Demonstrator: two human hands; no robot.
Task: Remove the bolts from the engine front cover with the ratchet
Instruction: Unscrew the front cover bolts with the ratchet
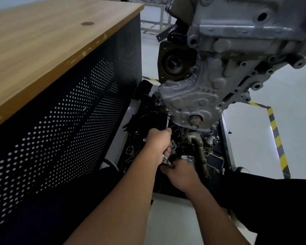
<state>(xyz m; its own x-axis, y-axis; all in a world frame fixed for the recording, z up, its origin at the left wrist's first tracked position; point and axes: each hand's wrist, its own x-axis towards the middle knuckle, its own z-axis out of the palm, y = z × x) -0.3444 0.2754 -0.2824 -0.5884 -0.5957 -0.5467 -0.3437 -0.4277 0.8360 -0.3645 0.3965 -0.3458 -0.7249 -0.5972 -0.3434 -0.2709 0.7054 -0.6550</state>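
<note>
Nearest, the right hand is curled round the lower end of the ratchet, whose handle shows only as a short stretch with a greenish mark between the 2 hands. Just above it, the left hand is clenched round the upper part of the tool, where a thin extension bar rises out of the fist to a bolt at the lower left edge of the engine front cover. Both hands work over a tray of loose engine parts on the floor.

The ratchet and bar look like rigid steel: light enough to swing with 1 hand, but slim and probably oily, so the socket could tip off the bolt head. Steadying the bar near its top, as the left hand does, while the right hand swings the handle end, seems the sound hold. The bolt is small and would drop easily into the parts below once free.

The cast aluminium cover looks stiff and fairly heavy, with the crankshaft end poking through it. Beyond stands a perforated black cabinet with a wooden top.

No writing or brand can be read anywhere.
</note>
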